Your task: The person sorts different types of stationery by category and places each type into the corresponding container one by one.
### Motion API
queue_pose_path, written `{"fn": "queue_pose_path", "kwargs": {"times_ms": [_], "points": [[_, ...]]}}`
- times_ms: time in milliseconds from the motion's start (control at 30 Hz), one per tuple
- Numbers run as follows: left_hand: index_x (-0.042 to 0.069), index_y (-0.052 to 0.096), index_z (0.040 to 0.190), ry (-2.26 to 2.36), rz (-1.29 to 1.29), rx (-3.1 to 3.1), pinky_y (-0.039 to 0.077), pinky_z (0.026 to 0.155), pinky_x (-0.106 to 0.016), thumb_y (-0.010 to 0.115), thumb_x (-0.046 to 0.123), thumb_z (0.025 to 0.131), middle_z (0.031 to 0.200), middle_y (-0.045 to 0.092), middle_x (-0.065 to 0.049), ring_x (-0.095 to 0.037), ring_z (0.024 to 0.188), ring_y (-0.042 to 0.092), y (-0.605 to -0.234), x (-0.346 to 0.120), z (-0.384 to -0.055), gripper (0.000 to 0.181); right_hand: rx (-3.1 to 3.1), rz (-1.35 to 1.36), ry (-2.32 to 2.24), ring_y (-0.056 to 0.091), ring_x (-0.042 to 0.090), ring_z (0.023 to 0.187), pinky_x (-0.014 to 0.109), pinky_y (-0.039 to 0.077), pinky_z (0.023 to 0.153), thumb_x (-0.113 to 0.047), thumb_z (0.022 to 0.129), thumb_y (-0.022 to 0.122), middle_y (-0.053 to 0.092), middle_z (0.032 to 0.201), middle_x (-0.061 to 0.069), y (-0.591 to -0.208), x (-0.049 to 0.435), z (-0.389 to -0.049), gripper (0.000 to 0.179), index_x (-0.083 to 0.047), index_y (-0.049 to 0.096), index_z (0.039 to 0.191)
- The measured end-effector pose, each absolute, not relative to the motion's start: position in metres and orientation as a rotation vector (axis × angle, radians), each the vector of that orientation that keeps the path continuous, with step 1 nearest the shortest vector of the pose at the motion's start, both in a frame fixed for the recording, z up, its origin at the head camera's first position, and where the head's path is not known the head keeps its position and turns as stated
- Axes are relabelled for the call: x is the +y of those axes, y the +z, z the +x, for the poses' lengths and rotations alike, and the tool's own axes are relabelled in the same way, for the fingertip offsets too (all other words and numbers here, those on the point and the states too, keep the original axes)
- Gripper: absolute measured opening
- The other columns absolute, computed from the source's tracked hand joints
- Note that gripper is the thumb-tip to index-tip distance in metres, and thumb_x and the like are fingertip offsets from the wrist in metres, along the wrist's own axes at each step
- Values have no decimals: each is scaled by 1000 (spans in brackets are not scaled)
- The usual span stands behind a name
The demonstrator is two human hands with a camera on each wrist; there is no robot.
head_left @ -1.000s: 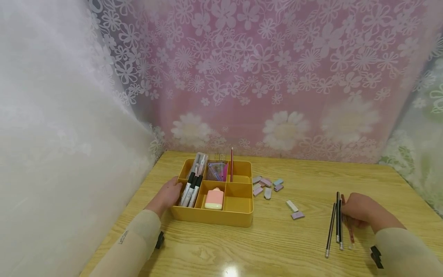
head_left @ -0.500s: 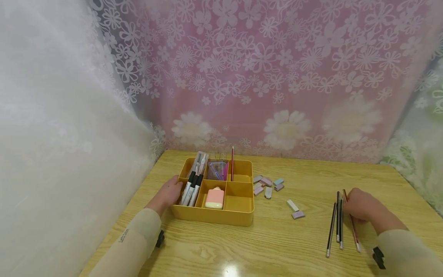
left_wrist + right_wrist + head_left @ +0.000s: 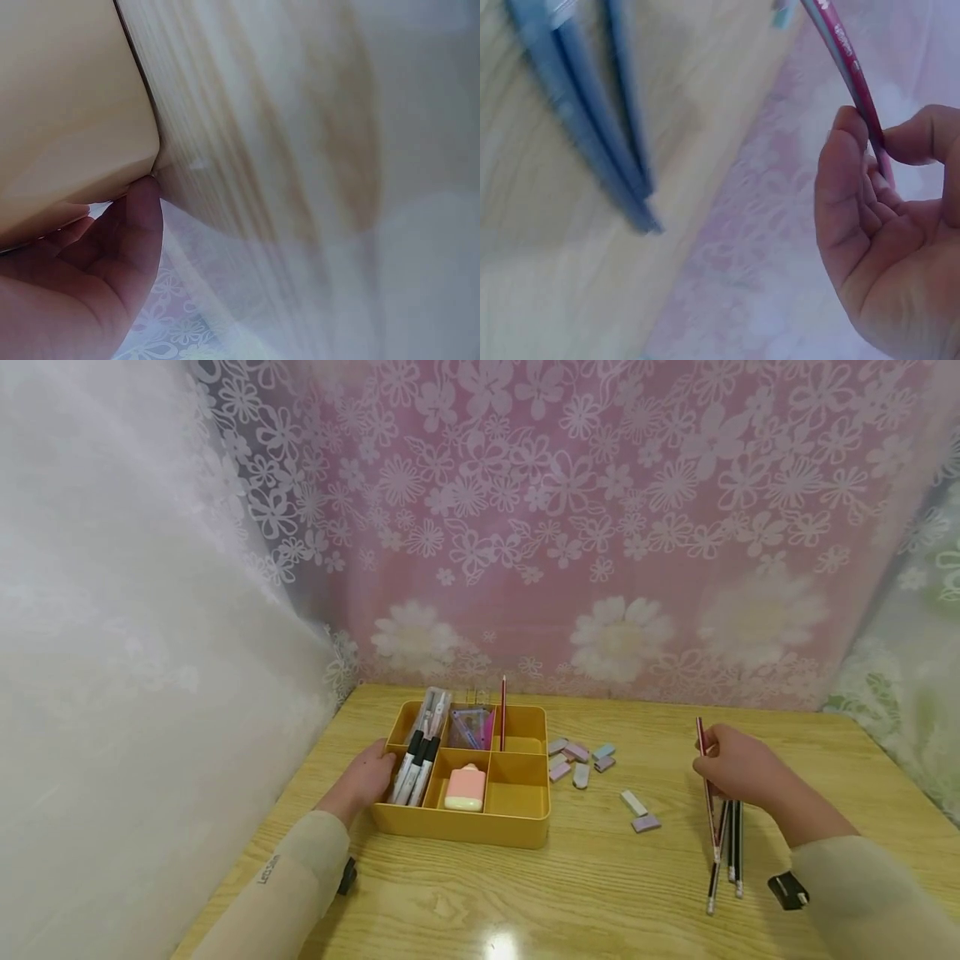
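At the right, my right hand (image 3: 742,768) pinches a red pencil (image 3: 710,810) between thumb and fingertips. The pencil tilts, its eraser end low over several black pencils (image 3: 739,843). In the right wrist view the red pencil (image 3: 849,64) is up close. My left hand (image 3: 367,777) grips the left side of a yellow desk organizer (image 3: 461,830); in the left wrist view its fingers curl at the lower edge. The organizer holds black-capped markers (image 3: 415,775), a pink-and-cream bottle-shaped item (image 3: 465,789), clear set squares (image 3: 471,728) and an upright red pencil (image 3: 503,710).
Several small erasers (image 3: 576,752) lie right of the organizer. A white eraser (image 3: 633,802) and a lilac one (image 3: 646,823) lie nearer the pencils. Floral curtain (image 3: 487,568) hangs behind the wooden table (image 3: 600,893), and a pale sheet (image 3: 150,677) bounds the left.
My right hand has picked the red pencil up off the table beside the black pencils and carried it left and away from me. My left hand stays at the organizer.
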State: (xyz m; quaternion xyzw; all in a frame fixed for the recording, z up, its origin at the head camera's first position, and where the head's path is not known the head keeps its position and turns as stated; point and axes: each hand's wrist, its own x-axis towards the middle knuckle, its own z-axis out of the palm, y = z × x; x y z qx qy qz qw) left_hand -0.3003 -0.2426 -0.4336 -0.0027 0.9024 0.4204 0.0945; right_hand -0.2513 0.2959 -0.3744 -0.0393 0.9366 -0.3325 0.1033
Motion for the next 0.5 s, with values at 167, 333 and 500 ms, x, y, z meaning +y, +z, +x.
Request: {"fn": "queue_pose_path", "kwargs": {"times_ms": [167,333,500], "points": [[5,38,152,1254,6,2676,25,116,-61,27,28,110,152,44,-21,-41,141,38,-435,-243,-300,49,2780,-174,-1100,65,26,75,40,56,63,-13,98,54,64,102,19,-361,269,-257,43,12,37,129],[4,39,152,1253,17,2684,25,115,-61,28,27,110,151,45,-21,-41,141,39,-437,-243,-301,49,2781,-229,-1197,70,26,76,41,59,65,-13,99,53,70,96,13,-351,242,-266,39,8,39,128],[4,39,152,1255,23,2683,26,115,-61,27,27,110,151,45,-22,-41,141,39,-437,-244,-301,49,2752,-291,-1295,71,26,75,40,59,65,-13,100,52,70,95,14,-341,215,-277,38,7,37,130]]}}
